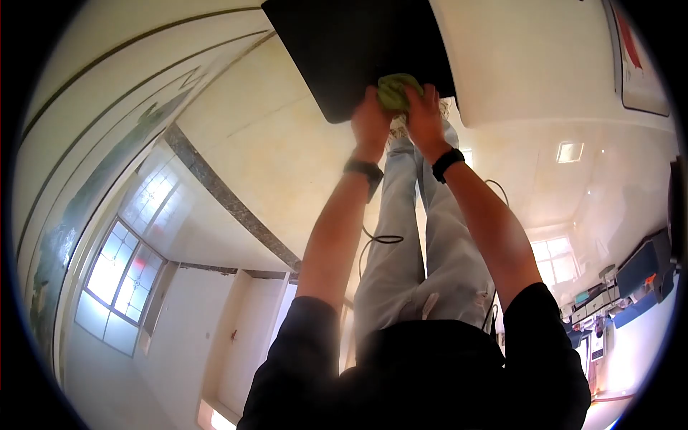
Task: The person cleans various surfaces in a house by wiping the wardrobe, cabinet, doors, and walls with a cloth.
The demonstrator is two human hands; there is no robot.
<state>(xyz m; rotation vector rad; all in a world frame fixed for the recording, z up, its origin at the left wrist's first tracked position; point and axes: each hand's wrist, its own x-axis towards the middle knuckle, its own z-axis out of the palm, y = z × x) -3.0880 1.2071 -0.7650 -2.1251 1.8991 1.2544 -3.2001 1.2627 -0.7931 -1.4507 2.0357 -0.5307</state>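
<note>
A crumpled green cloth [396, 92] is held between my two hands, in front of the near edge of a flat black rectangular panel [358, 43]. My left hand [372, 123] grips the cloth from the left side, fingers closed. On the other side, my right hand [427, 122] has its fingers bent around the cloth. Whether the cloth touches the black panel I cannot tell. Dark bands circle both wrists. My legs in light trousers [401, 236] stretch below the hands, and the feet are mostly hidden behind them.
A thin dark cable [387, 239] loops beside my legs. Pale glossy floor [272, 122] surrounds me, crossed by a dark speckled strip [215, 183]. At left are a window [118, 279] and a white door [251, 337]. Blue furniture [645, 265] and cluttered items stand at far right.
</note>
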